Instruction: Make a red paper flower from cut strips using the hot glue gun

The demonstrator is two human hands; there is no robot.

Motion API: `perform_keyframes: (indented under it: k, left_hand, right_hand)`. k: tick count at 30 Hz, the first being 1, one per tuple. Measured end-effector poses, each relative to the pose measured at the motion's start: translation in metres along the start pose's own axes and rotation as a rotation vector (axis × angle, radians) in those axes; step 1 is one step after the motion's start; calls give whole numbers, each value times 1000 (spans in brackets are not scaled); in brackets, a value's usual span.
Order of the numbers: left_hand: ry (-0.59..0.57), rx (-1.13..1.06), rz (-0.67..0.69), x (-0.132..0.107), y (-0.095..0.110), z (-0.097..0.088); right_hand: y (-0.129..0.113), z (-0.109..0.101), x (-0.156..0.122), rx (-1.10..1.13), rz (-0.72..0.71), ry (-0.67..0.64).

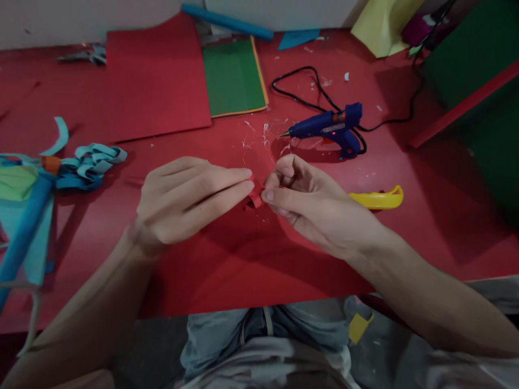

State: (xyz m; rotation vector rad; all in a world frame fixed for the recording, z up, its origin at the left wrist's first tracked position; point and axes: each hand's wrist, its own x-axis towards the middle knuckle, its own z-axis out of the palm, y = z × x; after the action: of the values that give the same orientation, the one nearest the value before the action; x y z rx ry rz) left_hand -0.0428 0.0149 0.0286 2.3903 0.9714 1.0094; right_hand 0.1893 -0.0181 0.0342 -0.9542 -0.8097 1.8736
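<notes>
Between my two hands is a small curled strip of red paper point(256, 195), raised above the red table. My left hand point(194, 197) pinches its left end, the fingers stretched to the right and pressed together. The thumb and forefinger of my right hand point(312, 202) grip the other end of the strip. Parts of the strip are covered by my fingertips. Just beyond my right hand lies a blue hot glue gun point(328, 128), its nozzle pointing left and a small red light lit. A yellow plastic-handled tool point(377, 200) lies partly behind my right wrist.
Red sheets point(158, 81) and green sheets point(235, 75) lie at the back, near a blue paper roll point(227, 21). Pliers point(87, 55) are at back left. Looped blue paper strips point(95, 162) lie at left. A black cord point(393, 121) runs right toward a green panel point(474, 70). Glue strands litter the middle.
</notes>
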Motion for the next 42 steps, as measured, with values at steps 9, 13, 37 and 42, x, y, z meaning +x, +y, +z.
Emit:
perform_keyframes:
  k: [9, 13, 37, 42]
  left_hand:
    - [-76, -83, -92, 15, 5, -6]
    - [-71, -144, -135, 20, 9, -9]
    - [317, -373, -616, 3, 47, 37]
    - [312, -409, -629, 2, 46, 39]
  right_hand:
    - [0, 1, 2, -19, -35, -32]
    - [1, 1, 2, -45, -34, -33]
    - [27, 4, 1, -382, -630, 183]
    - [26, 0, 3, -504, -662, 193]
